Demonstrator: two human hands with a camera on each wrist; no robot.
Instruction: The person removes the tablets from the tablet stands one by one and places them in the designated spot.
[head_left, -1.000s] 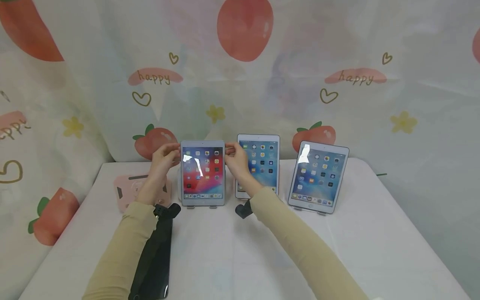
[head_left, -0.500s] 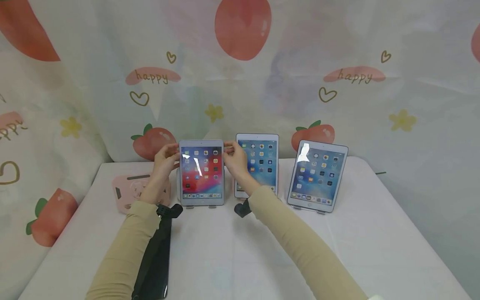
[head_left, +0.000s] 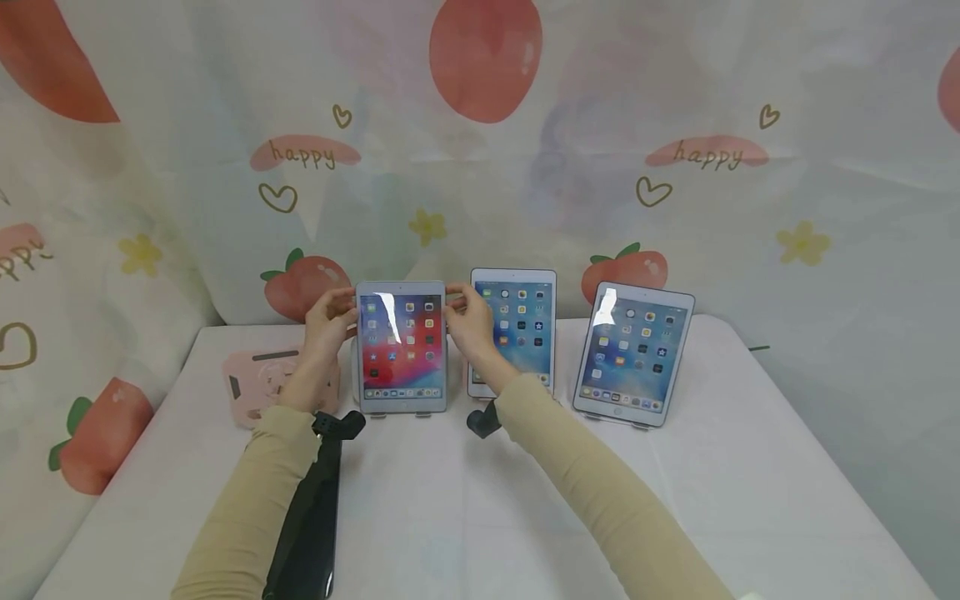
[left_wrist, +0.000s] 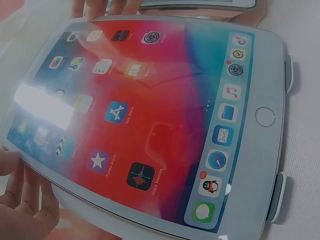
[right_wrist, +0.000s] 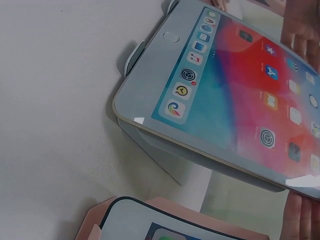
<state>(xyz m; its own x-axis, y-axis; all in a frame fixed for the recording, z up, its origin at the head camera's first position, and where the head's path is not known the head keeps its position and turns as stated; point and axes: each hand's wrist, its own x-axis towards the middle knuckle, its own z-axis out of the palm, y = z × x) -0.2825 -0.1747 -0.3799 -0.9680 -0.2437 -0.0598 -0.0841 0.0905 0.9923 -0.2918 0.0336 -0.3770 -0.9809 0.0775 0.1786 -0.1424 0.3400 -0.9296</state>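
A white tablet (head_left: 402, 354) with a red and blue home screen leans on a stand with two small front lips (left_wrist: 281, 197). My left hand (head_left: 324, 329) grips its upper left edge, thumb by the edge and fingers behind in the left wrist view. On the opposite side, my right hand (head_left: 471, 321) holds the upper right edge, its fingers partly hidden behind the tablet. The stand's grey support (right_wrist: 155, 150) shows behind the tablet in the right wrist view.
Right of the held tablet stands a second tablet (head_left: 525, 333) in a pink case (right_wrist: 165, 205); a third tablet (head_left: 633, 354) leans farther right. A pink case (head_left: 255, 383) lies at left. Under my left forearm is a glossy black flat object (head_left: 315, 517). A printed curtain (head_left: 480, 192) hangs behind.
The glare on the held tablet's screen has shifted and merged into one band, as its tilt alters slightly. Both hands keep their places on its edges.
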